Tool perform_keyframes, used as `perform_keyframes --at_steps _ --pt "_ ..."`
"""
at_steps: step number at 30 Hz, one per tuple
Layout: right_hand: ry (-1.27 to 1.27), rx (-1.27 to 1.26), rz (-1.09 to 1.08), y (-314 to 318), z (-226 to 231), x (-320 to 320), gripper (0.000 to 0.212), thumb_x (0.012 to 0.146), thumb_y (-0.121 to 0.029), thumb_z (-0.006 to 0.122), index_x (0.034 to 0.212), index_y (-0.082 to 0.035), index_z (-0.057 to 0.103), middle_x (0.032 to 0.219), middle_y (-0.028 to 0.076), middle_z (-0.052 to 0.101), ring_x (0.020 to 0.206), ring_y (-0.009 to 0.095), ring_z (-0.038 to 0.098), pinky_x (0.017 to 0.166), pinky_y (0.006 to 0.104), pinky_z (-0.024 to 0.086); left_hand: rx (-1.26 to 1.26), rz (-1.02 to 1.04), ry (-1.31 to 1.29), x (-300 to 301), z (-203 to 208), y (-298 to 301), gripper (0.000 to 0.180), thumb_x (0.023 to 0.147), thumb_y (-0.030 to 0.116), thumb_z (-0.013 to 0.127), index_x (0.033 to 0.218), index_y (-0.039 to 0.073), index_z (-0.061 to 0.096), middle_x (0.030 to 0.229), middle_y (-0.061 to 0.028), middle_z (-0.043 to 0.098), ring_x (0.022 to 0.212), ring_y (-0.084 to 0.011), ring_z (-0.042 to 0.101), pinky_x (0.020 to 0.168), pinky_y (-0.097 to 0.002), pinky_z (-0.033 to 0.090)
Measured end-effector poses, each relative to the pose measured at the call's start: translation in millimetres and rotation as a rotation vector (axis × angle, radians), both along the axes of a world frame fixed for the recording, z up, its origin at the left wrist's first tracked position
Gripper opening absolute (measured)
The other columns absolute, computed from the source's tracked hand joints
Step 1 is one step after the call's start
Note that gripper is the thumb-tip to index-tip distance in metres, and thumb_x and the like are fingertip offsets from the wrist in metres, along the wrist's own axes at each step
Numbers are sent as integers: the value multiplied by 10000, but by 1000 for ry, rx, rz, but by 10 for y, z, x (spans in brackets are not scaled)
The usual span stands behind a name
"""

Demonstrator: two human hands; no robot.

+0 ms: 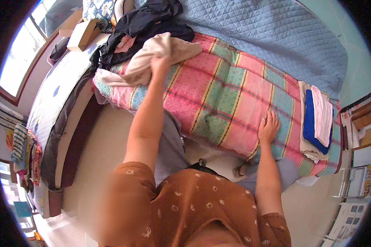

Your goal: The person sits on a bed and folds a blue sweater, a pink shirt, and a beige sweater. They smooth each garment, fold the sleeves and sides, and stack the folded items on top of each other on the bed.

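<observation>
My left hand (160, 61) reaches to the far left and is closed on a beige garment (141, 62), which lies crumpled on a pink and green plaid cover (218, 99). Just behind that garment is a heap of black clothes (142, 22), with a small pink cloth (125, 44) among them. My right hand (268, 126) rests with its fingers spread on the plaid cover and holds nothing. To its right lies a folded stack with a pale pink garment (322, 113) on top, a blue one (308, 119) under it and beige cloth (303, 138) at the bottom.
Along the back hangs a blue quilted cover (268, 37). A mattress (57, 94) stands at the left, with an open cardboard box (81, 36) at its far end. Several folded cloths (22, 150) are stacked at the left edge. White shelving (358, 181) stands at the right.
</observation>
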State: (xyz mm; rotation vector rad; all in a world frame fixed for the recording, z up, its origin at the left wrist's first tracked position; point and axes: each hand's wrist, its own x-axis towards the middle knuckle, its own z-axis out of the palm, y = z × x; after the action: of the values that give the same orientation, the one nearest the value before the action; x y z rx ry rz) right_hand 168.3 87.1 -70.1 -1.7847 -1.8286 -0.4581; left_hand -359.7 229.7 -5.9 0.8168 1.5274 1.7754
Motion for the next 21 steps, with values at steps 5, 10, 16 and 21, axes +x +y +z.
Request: perform_keyframes --at_steps 5,10,16,21 --pt "103 4 -117 10 -86 1 417 912 -288 576 1283 -98 570 1324 123 569 1274 307 486 1062 502 333 75 -621 418 1877 173 -893 235 719 91 650 942 19 627 799 -49 620 758 -181 598 682 -367 495" --pt "1215 -149 332 -78 -335 -667 423 971 -374 531 1208 -32 605 1211 124 630 1133 293 582 984 397 441 161 -1141 857 2820 57 -1805 338 738 163 643 993 -47 571 968 -267 630 946 -406 614 860 -448 473" --pt "1945 -691 332 -331 645 -1024 453 980 -413 497 1266 -72 580 1218 95 629 1104 235 602 961 373 480 172 -1169 952 2766 154 -1736 356 765 265 649 927 -52 640 918 -268 661 871 -406 648 810 -463 507" --pt "1778 -667 208 -6 379 -835 251 824 -97 541 1060 -39 606 1019 104 632 935 250 624 828 420 530 246 -1727 812 2543 70 -1628 298 818 233 669 991 -10 654 914 -138 691 871 -240 673 765 -387 521"
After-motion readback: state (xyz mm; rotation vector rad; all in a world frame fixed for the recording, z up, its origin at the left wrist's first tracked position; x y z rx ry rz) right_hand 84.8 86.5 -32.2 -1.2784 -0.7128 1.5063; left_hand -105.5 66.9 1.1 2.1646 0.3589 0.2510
